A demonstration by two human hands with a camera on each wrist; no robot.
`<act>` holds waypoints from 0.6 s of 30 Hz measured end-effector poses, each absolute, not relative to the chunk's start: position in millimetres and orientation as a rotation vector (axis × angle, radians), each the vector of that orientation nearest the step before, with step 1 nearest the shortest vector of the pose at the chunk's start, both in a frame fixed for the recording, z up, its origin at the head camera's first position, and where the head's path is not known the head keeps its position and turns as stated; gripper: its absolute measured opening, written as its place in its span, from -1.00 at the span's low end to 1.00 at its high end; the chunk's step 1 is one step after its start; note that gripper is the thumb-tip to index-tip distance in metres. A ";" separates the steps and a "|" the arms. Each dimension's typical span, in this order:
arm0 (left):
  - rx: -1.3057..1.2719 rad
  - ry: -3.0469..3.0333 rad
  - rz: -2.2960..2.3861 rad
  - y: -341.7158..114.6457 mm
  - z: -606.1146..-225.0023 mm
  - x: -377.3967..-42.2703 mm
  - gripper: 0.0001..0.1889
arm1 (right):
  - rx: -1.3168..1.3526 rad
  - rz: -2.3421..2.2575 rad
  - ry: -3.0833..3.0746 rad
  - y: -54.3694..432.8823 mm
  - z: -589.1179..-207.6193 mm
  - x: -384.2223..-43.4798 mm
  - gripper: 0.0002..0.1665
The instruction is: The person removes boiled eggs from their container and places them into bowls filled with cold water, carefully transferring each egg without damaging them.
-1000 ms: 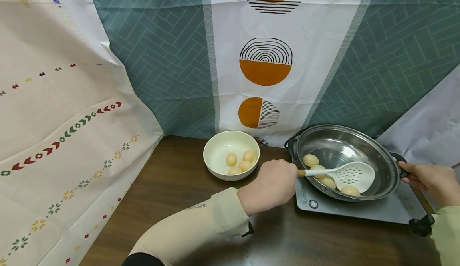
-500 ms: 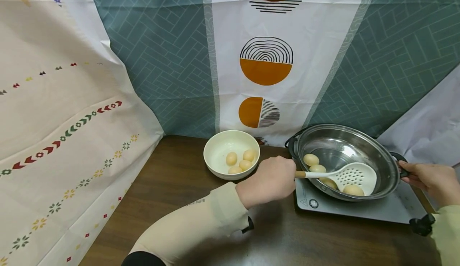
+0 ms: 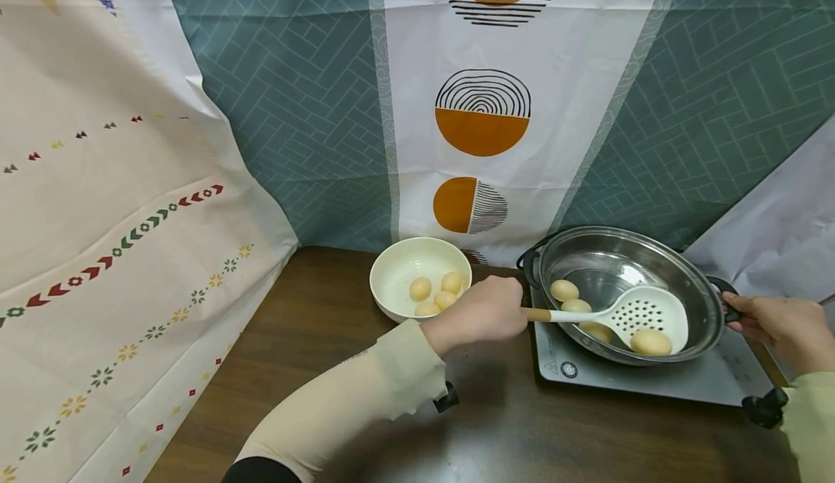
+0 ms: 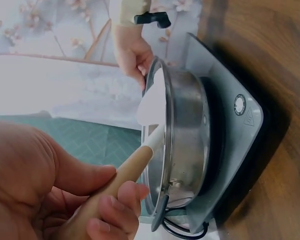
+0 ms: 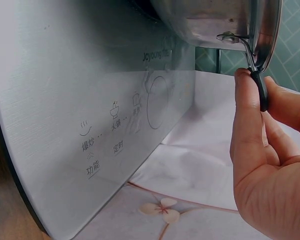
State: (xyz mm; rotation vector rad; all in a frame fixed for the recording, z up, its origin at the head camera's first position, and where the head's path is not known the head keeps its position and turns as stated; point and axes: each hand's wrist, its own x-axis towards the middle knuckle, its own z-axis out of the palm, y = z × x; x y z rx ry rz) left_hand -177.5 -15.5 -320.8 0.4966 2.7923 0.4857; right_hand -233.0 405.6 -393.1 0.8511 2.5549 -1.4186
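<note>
My left hand [image 3: 485,312] grips the wooden handle of a white slotted spoon [image 3: 631,318], its fingers curled round the wood in the left wrist view. The spoon's perforated head is inside a steel pot [image 3: 603,251], with one pale egg [image 3: 651,342] on its lower edge. Several more eggs, such as the upper egg [image 3: 564,290], lie along the pot's left side, one partly under the spoon. My right hand [image 3: 779,323] pinches the pot's black side handle [image 5: 260,90] between thumb and fingers. A cream bowl [image 3: 391,280] left of the pot holds several eggs [image 3: 420,289].
The pot stands on a grey induction cooker [image 3: 711,381] with printed controls. A black cable [image 4: 182,232] shows near the pot's left handle. Patterned cloth [image 3: 313,106] hangs behind the brown wooden table [image 3: 313,331], and a cream cloth [image 3: 130,287] covers the left side.
My left hand has moved slightly left and up with the slotted spoon. The spoon's head has tilted and risen a little, and the egg on it has shifted right. My right hand stays put.
</note>
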 end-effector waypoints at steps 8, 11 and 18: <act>0.445 2.714 0.596 -20.6 -321.9 -183.8 -0.76 | 0.845 -1.447 2.536 405.2 -391.9 -231.6 -0.72; 0.438 2.710 0.605 -21.8 -322.9 -185.1 -0.74 | 0.851 -1.450 2.534 404.6 -391.4 -231.4 -0.73; 0.433 2.748 0.590 -24.0 -324.5 -187.1 -0.73 | 0.861 -1.463 2.524 404.8 -391.0 -231.0 -0.75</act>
